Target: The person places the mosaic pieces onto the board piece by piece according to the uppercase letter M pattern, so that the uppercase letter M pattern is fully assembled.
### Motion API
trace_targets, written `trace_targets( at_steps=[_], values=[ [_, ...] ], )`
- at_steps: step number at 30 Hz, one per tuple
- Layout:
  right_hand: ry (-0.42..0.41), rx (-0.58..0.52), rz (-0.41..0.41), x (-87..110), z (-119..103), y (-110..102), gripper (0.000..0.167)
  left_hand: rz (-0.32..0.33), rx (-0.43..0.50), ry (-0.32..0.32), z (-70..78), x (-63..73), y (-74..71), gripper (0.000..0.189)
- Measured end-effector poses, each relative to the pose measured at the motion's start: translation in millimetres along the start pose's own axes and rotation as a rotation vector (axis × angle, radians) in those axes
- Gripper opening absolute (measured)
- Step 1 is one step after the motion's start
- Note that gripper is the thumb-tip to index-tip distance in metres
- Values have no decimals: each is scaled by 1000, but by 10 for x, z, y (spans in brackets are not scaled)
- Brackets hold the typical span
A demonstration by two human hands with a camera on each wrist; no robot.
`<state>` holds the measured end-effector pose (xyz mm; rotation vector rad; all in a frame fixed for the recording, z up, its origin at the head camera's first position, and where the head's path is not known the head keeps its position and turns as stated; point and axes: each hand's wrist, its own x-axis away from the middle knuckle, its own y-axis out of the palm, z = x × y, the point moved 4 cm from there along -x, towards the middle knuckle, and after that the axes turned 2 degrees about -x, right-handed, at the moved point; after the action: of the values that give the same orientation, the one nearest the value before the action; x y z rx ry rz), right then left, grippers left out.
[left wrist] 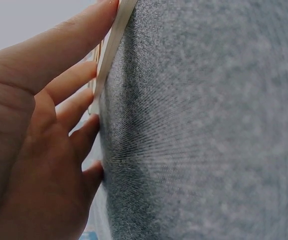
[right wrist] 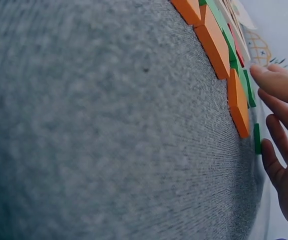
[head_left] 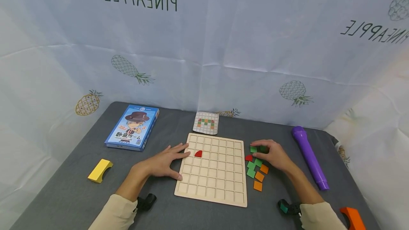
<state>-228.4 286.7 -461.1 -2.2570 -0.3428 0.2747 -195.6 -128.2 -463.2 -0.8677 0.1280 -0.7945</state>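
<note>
A pale wooden grid board (head_left: 220, 184) lies flat, with one red quarter-round tile (head_left: 198, 154) in a cell at its upper left. My left hand (head_left: 161, 162) rests along the board's left edge, fingers spread, thumb and fingertips touching the rim. To the right of the board, my right hand (head_left: 274, 156) hovers over loose tiles with its fingers slightly bent. Around it lie several green tiles (head_left: 251, 173), another red tile (head_left: 249, 158) and three orange tiles (head_left: 257, 186). The right wrist view shows no tile gripped; the thumb (right wrist: 276, 82) is near the green tiles.
Behind the board lies a card (head_left: 206, 123) printed with a coloured grid pattern. A blue game box (head_left: 132, 127) and a yellow arch block (head_left: 100, 170) are at left. A purple microphone-shaped stick (head_left: 310, 157) and an orange block (head_left: 354, 217) are at right. A pineapple-print curtain backs the table.
</note>
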Motion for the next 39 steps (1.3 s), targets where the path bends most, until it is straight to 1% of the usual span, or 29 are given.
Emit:
trace_targets(
  at_steps=[8,19,27,35,39],
  values=[
    [0,13,-15,-4,16,13,31,-1,-6,9,-6,-10,3,90],
    [8,30,-4,-6,59,30,26,3,6,15,20,-4,-4,90],
    [-11,27,7,-23,48,37,20,-1,3,11,12,-3,1,90],
    [-25,42,-36,-54,18,0,17,6,1,19,16,-4,-7,90],
    [-10,42,-63,-90,6,-19,16,4,-2,24,17,-2,-9,90]
  ],
)
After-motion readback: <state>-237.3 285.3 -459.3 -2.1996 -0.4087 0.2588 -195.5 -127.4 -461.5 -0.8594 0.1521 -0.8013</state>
